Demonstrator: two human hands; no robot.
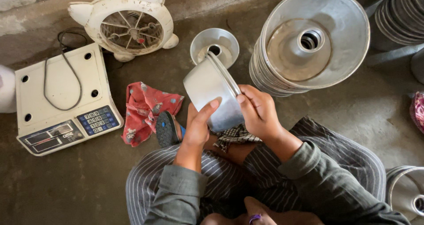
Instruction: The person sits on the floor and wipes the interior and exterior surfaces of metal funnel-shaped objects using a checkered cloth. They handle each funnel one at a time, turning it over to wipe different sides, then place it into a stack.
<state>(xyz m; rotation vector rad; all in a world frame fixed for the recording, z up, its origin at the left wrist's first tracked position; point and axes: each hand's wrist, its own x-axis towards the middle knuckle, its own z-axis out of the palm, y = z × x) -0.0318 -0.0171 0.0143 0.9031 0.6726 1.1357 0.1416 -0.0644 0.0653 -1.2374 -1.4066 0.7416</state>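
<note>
Both hands grip a small metal pan [211,90]: left hand [197,123] cradles its base, right hand [258,110] clamps the rim, tilting it, just left of the pan stack [309,39].

Our sleeves [309,176]: grey-green, long, loose at the cuffs.
Our trousers [221,172]: grey with thin pale stripes.
Our sandal [167,129]: dark sole, blue strap.

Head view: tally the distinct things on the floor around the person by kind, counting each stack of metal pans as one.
Metal pan held in both hands: 1
Single funnel-centred pan on the floor: 1
Stacks of metal pans: 2
Weighing scale: 1
White fan: 1
Red patterned cloth: 1
Total: 7
</note>
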